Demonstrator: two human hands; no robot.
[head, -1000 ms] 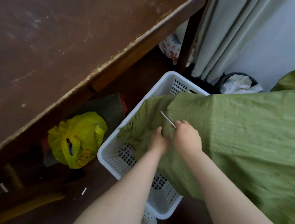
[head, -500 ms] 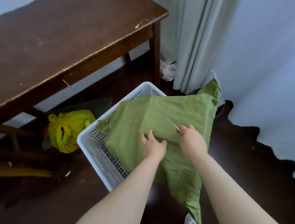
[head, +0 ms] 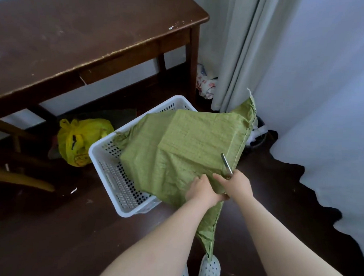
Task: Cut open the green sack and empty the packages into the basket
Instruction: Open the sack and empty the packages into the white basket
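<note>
A green woven sack (head: 189, 146) lies tilted over the far right part of a white perforated basket (head: 112, 176) on the dark floor. Boxy shapes bulge under its cloth; the packages themselves are hidden inside. My left hand (head: 202, 191) grips the sack's near edge. My right hand (head: 236, 187) holds a pair of metal scissors (head: 226, 165) with the blades pointing away from me along the sack's stitched right seam. A loose corner of the sack hangs down toward my white shoe (head: 209, 270).
A dark wooden table (head: 81, 33) stands at the back left, with a yellow plastic bag (head: 81, 140) on the floor under it. Pale curtains (head: 243, 53) hang at the back right, and white fabric (head: 334, 123) drapes along the right.
The view has pulled back and up. My hands slid from the sack's middle to its near right edge, and the scissors now lie along the right seam.
</note>
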